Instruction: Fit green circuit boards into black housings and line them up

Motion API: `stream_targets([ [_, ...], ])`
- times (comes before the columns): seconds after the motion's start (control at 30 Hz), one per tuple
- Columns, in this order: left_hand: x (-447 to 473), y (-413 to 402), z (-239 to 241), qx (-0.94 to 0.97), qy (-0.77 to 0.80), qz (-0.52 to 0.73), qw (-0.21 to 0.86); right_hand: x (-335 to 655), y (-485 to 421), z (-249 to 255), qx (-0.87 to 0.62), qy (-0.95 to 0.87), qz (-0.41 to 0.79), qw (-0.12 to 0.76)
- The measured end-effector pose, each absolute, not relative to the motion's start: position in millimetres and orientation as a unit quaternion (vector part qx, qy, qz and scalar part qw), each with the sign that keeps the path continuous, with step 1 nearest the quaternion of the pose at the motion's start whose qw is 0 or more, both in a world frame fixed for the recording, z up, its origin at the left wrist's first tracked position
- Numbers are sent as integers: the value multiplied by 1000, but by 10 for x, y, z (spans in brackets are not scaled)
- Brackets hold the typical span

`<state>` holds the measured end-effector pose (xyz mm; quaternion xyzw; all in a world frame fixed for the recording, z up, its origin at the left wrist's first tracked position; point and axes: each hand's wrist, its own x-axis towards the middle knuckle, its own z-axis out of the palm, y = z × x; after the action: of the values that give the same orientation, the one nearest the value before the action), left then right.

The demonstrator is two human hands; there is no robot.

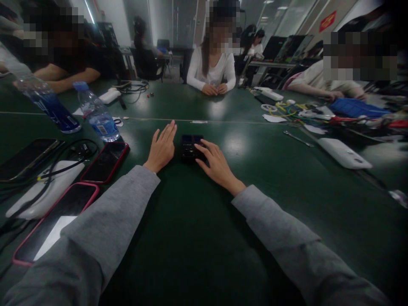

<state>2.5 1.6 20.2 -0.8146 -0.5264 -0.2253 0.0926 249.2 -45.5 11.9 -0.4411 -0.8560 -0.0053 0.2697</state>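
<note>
A small black box-shaped device (188, 148) sits on the dark green table in front of me; its exact kind is too dark to tell. My left hand (162, 146) is just left of it, fingers stretched out and holding nothing, with a narrow gap between hand and device. From the right, my right hand (216, 163) reaches in with thumb and fingers apart. Its fingertips are at the device's right edge and seem to touch it, without closing around it.
On the left are a red-edged phone (106, 162), a pink-cased phone (59, 221), a white power bank (47, 189) with cables, and bottles, one a water bottle (101, 117). A wrench (298, 139) and a white device (344, 153) lie right. Several people sit around.
</note>
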Motion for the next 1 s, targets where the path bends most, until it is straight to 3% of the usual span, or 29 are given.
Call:
stream_targets([
  [0.2,-156,207,-9,-815,-565,-128,-11,2498,-421,84,-438,-865,4,244],
  [0.7,-158,224,-26,-815,-563,-136,-10,2482,-454,108,-408,-883,-42,227],
  [1.0,-169,232,-45,-817,-558,-144,-7,2474,-458,140,-390,-889,20,238],
])
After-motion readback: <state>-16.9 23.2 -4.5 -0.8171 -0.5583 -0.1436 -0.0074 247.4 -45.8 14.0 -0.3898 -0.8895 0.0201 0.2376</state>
